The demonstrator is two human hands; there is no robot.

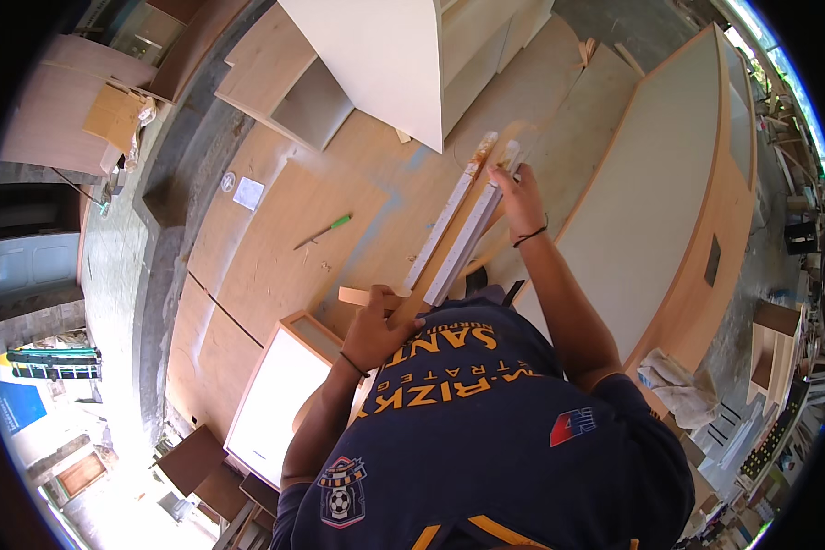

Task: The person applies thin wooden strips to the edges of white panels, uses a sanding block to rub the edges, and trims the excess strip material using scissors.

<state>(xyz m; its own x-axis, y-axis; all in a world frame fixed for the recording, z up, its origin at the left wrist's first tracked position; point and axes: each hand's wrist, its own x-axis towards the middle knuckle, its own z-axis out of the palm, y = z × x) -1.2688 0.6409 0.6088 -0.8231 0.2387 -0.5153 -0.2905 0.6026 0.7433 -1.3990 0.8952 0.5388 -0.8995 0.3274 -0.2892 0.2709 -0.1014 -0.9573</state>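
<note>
Gripping the near end of a long wooden strip (449,243), the left hand (376,330) has its fingers clenched around it close to the dark blue shirt (486,431). Right hand (520,197) is at the strip's far end, fingers closed on a small brush-like tool (508,158) touching it. Strip lies slanted above the brown board floor (275,238). Green-handled screwdriver (324,232) lies well apart, left. White cabinet (403,55) stands beyond.

A screwdriver (325,230) lies on the board (275,247), left of the strips (463,229).
</note>
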